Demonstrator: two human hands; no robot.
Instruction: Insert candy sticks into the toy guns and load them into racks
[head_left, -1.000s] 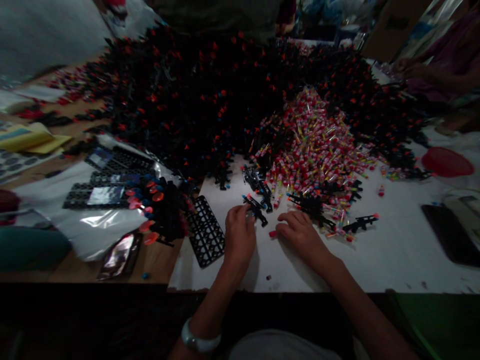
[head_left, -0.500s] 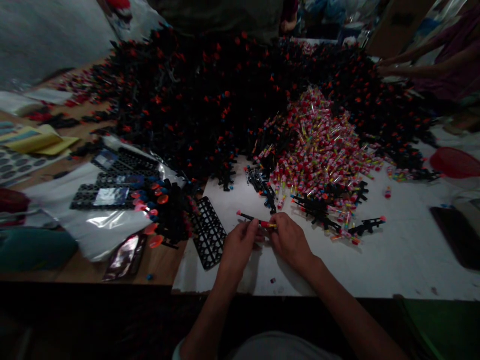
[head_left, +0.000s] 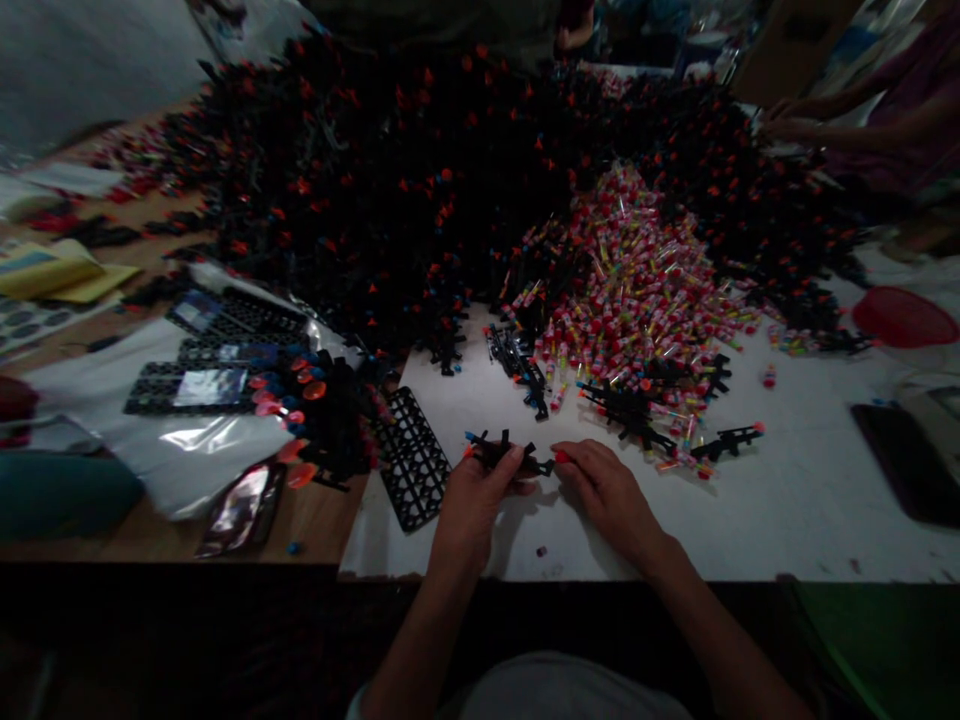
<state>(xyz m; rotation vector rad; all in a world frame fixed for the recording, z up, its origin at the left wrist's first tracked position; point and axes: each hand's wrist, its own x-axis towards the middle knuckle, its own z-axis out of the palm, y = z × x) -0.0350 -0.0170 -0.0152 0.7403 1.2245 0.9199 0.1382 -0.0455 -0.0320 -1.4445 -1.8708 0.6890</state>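
A black toy gun (head_left: 489, 452) with a blue tip lies level in my left hand (head_left: 471, 505), whose thumb presses on top of it. The fingers of my right hand (head_left: 611, 490) pinch a small red cap-like piece (head_left: 561, 456) at the gun's rear end. Whether that piece is joined to the gun, I cannot tell. Left of my hands is a black perforated tray (head_left: 414, 465). Beyond them rises a heap of small candy-filled tubes (head_left: 645, 290) with red ends. Several loose toy guns (head_left: 626, 415) lie at its near edge.
A huge pile of black toy guns (head_left: 360, 190) covers the far side of the white-topped table (head_left: 750, 530). Bundled guns with orange discs (head_left: 322, 420) lie left, near a plastic bag (head_left: 172, 450). At right are a phone (head_left: 904, 460), a red basket (head_left: 904, 315) and another person's arms (head_left: 825, 125).
The black toy gun in my left hand has turned, showing its side and blue tip. My right hand has shifted slightly right, and its yellow-and-red tube now shows only a red end.
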